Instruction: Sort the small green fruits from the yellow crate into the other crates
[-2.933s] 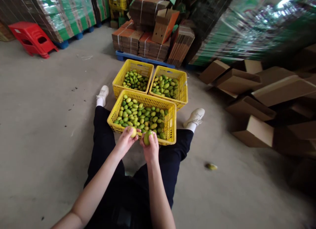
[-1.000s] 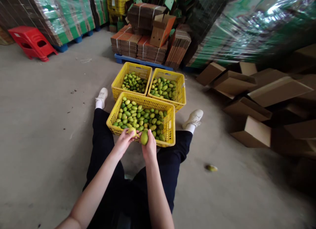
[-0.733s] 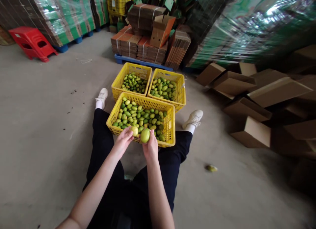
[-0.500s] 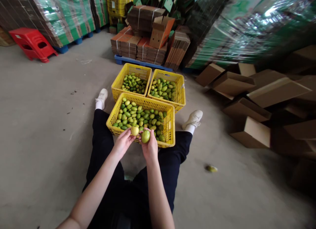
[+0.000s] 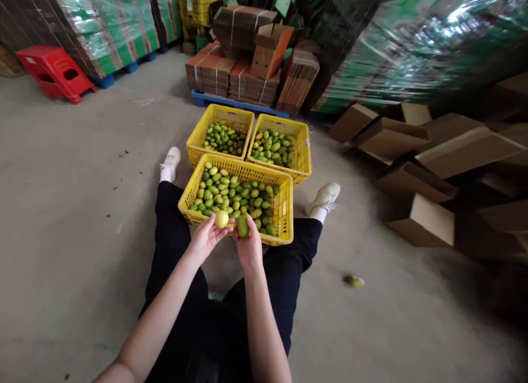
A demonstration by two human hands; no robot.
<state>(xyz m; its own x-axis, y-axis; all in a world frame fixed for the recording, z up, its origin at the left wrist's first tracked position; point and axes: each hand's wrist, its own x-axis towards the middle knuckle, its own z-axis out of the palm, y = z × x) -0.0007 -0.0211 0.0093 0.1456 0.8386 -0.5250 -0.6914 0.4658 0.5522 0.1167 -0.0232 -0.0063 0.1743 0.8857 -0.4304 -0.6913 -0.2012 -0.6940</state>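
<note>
I judge the pale yellow fruit [image 5: 221, 219], by the near crate [image 5: 282, 240], light, firm, bruisable — best cupped round its middle; fingers of the left hand [image 5: 203, 240] cradle it, those of the right hand [image 5: 249, 251] hold a green fruit [image 5: 243, 226].

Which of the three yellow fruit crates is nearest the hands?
The front crate: the left hand and right hand appear at its near rim, while the back-left crate and back-right crate stand side by side beyond it.

- Front crate [image 5: 285, 207] between the legs [image 5: 169, 234], fruit [image 5: 225, 190] in it
- Behind it, side by side: left crate [image 5: 197, 136], right crate [image 5: 303, 143]
- Stool [image 5: 55, 69] far left; cartons [image 5: 429, 220] right
</note>
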